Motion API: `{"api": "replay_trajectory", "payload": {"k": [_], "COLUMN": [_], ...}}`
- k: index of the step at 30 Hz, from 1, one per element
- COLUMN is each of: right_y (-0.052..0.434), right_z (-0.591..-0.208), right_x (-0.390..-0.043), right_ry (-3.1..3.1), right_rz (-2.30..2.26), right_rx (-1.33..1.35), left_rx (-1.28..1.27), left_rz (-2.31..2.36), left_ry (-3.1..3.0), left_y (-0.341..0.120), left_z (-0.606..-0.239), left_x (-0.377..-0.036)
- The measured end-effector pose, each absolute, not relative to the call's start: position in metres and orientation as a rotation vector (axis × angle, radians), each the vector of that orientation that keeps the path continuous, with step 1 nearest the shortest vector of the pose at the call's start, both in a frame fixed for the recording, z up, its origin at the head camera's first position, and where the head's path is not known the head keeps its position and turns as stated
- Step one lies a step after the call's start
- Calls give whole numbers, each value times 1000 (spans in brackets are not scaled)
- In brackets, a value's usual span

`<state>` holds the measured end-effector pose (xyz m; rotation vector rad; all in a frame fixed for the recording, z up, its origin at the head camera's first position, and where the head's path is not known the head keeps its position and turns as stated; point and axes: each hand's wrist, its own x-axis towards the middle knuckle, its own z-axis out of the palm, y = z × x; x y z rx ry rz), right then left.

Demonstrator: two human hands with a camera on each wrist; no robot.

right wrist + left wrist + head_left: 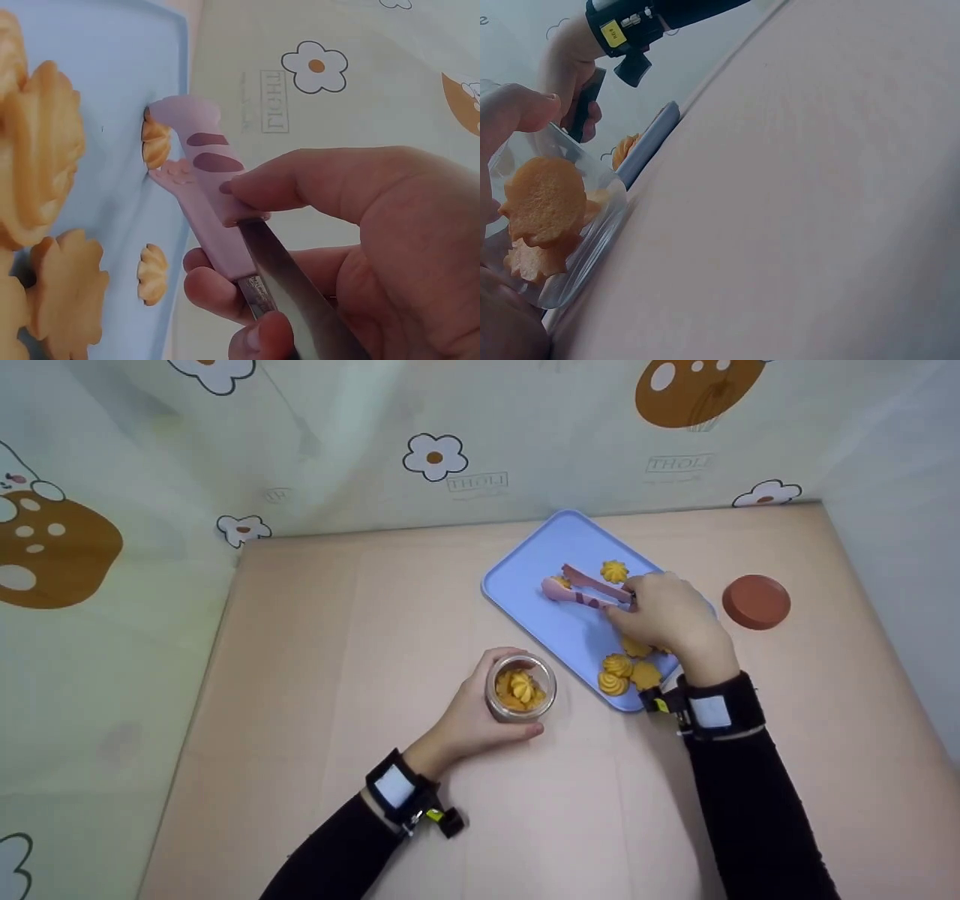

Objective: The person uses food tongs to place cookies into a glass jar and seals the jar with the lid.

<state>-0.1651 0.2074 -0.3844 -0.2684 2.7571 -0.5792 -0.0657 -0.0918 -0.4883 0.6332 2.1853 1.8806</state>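
A: On the blue tray (525, 577), near its far end — pink tongs (589, 587) gripped by the right hand (667, 615), thumb and curled fingers (225, 281) pinched round the handle. Tips closed on one cookie (559, 582), just touching the tray.

B: And nearer the body?

A: Beside the tray's near edge, well apart from the tongs — clear jar (520, 688) standing upright on the table (315, 660), wrapped by the left hand (469, 720), fingers curled round its wall. Lid off, mouth open, several cookies inside.

B: Materials?

A: Tray smooth, flat, rounded at the corners. Tongs soft-looking pink paw tips with darker stripes over grey metal arms. Cookies golden, ridged swirls or scalloped flat discs. Table matt peach. Round brown lid (756, 601) flat on the table, right of the tray.
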Motion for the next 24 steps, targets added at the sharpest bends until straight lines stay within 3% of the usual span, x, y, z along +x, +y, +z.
{"api": "replay_trajectory", "payload": {"k": [24], "right_y": [210], "right_z": [-380], "right_x": [-167], "right_ry": [2788], "right_rz": [-692], "right_rx": [-163], "left_rx": [644], "left_rz": [1921], "left_ry": [2135], "left_y": [-91], "left_z": [-487], "left_x": [-65]}}
